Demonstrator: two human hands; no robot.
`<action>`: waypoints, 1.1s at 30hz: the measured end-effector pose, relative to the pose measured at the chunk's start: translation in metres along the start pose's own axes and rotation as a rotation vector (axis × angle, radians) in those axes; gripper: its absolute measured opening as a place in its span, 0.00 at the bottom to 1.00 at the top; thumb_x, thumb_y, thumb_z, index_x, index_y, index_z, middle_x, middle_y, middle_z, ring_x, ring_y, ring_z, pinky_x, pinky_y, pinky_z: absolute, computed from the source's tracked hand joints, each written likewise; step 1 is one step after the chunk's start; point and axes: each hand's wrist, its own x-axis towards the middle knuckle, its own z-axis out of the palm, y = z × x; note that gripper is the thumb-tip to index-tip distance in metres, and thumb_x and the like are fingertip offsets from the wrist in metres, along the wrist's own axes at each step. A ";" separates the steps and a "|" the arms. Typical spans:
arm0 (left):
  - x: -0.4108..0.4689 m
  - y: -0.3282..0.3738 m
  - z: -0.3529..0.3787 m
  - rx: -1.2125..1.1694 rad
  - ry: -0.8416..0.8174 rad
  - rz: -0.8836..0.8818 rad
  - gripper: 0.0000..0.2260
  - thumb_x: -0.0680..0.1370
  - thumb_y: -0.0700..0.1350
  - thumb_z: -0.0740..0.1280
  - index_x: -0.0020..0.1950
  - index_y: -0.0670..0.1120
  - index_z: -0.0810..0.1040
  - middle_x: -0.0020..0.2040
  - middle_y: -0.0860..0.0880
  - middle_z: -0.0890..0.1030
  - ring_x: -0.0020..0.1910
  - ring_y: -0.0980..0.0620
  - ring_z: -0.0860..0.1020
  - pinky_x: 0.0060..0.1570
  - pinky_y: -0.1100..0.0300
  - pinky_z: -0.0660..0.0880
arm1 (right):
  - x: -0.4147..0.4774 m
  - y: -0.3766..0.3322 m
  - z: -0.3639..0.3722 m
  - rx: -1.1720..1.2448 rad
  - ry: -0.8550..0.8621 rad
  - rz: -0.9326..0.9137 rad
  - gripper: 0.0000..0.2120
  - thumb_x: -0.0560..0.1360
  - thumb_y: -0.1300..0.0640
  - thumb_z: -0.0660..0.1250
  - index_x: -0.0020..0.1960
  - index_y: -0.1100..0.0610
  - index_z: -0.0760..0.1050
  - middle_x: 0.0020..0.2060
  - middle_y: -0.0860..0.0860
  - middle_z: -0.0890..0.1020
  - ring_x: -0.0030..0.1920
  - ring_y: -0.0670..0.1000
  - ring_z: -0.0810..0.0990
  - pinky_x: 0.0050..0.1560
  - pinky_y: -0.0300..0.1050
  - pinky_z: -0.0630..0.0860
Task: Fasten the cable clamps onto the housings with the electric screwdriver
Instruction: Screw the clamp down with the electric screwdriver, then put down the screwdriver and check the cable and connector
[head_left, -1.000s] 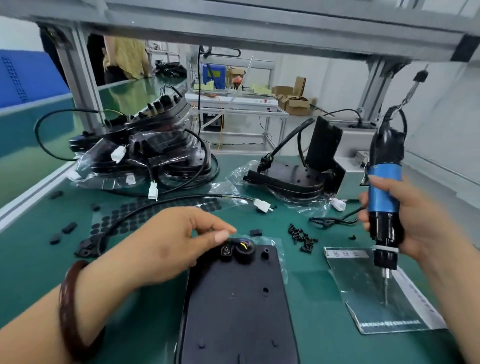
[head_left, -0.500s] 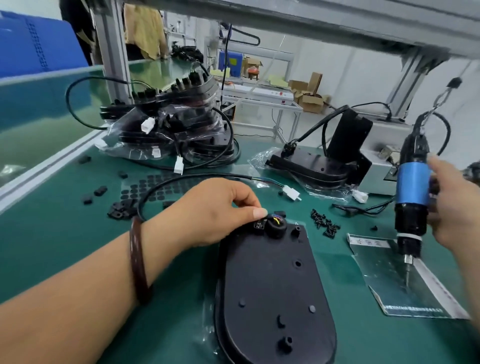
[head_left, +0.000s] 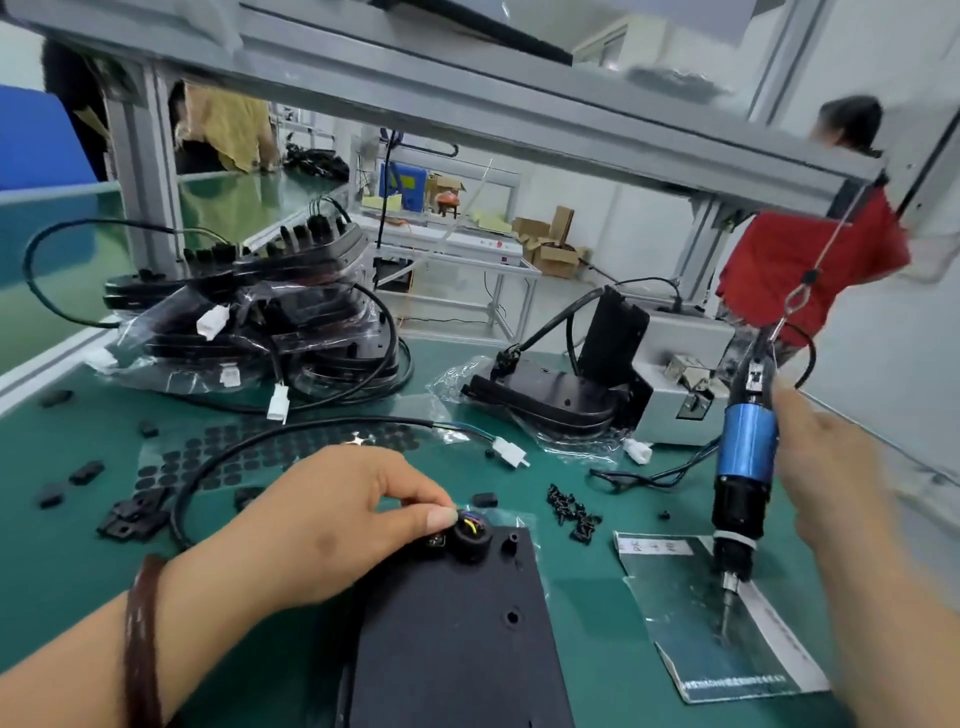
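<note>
**Item: clamp-fastening station, work in progress.**

- **Stage:** early on this piece, by the look of it. The bit is well away from the clamp and no driven screw shows there. Positioning appears to be in hand; picking up a screw and driving it remain.
- **Flat black plastic housing**: lies on the green counter directly before the person, with open screw holes on its upper face. At its far edge sits a round black cable bush with coloured wires showing inside.
- **Small black cable clamp**: just beside the bush, partly hidden under the thumb.
- **Left hand**: thumb and forefinger pinch together on the clamp at the cable entry.
- **Blue-and-black electric screwdriver**: hangs upright from a wire, well right of the housing, its bit over a clear plastic bag.
- **Right hand**: against the barrel, but blurred; the state of its fingers cannot be told.
- **Stock:** a heap of small black screws lies between housing and bag, and loose black clamps lie at left. A stack of bagged black housings stands at the back; whether these are finished cannot be told.
</note>
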 end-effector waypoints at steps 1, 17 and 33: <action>0.000 0.000 0.000 -0.001 0.001 -0.008 0.04 0.71 0.63 0.66 0.43 0.70 0.79 0.44 0.71 0.77 0.46 0.70 0.74 0.50 0.64 0.72 | 0.002 0.001 -0.002 -0.026 0.047 -0.071 0.26 0.75 0.36 0.58 0.38 0.59 0.76 0.34 0.55 0.76 0.37 0.58 0.71 0.44 0.53 0.69; 0.009 -0.012 -0.038 0.193 -0.035 -0.217 0.19 0.76 0.63 0.61 0.31 0.52 0.72 0.31 0.61 0.76 0.32 0.58 0.75 0.38 0.66 0.72 | -0.085 -0.092 0.119 -0.174 -0.864 -0.562 0.15 0.77 0.56 0.65 0.63 0.52 0.79 0.51 0.44 0.83 0.47 0.39 0.78 0.46 0.21 0.68; 0.086 -0.069 0.012 0.585 -0.005 -0.249 0.16 0.78 0.57 0.59 0.63 0.53 0.74 0.62 0.51 0.77 0.62 0.50 0.73 0.61 0.55 0.70 | -0.109 -0.083 0.175 -0.470 -1.024 -0.852 0.16 0.79 0.51 0.60 0.61 0.57 0.77 0.58 0.57 0.80 0.59 0.60 0.75 0.58 0.50 0.73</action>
